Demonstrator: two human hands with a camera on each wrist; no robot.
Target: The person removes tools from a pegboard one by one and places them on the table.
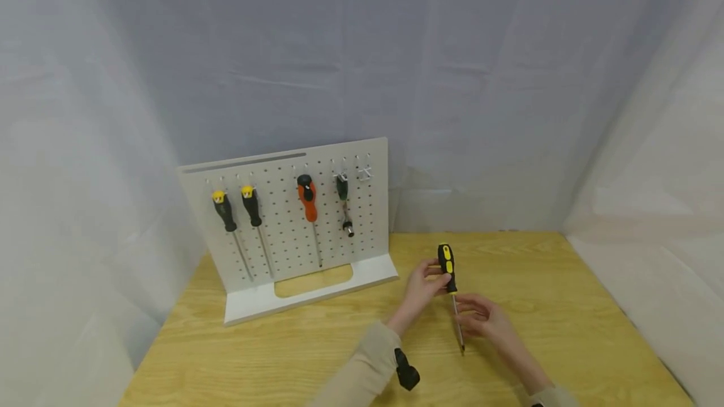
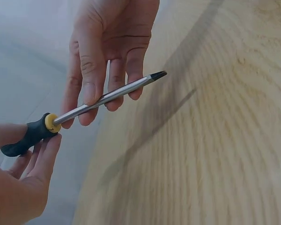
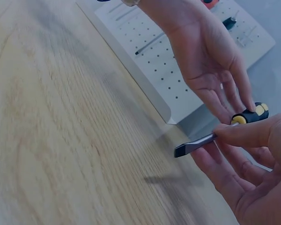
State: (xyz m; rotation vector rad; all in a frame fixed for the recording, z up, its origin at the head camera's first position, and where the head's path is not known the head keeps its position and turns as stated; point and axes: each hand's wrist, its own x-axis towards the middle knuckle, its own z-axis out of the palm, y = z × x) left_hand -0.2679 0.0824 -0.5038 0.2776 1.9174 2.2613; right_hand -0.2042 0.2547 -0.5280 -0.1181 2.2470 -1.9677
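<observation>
A flat-tipped screwdriver with a black and yellow handle is held above the table, its dark tip pointing toward the near edge. My left hand grips the handle between thumb and fingers. Lower down, my right hand pinches the bare metal shaft. In the left wrist view the right thumb lies on top of the shaft with the fingers behind it. The right wrist view shows the dark blade tip sticking out past the right fingers; part of the handle is hidden there.
To the left stands a white pegboard on a base. On it hang two black screwdrivers with yellow ends, an orange-handled screwdriver and a green-handled tool. A bare hook sits at its right. White cloth surrounds the wooden table.
</observation>
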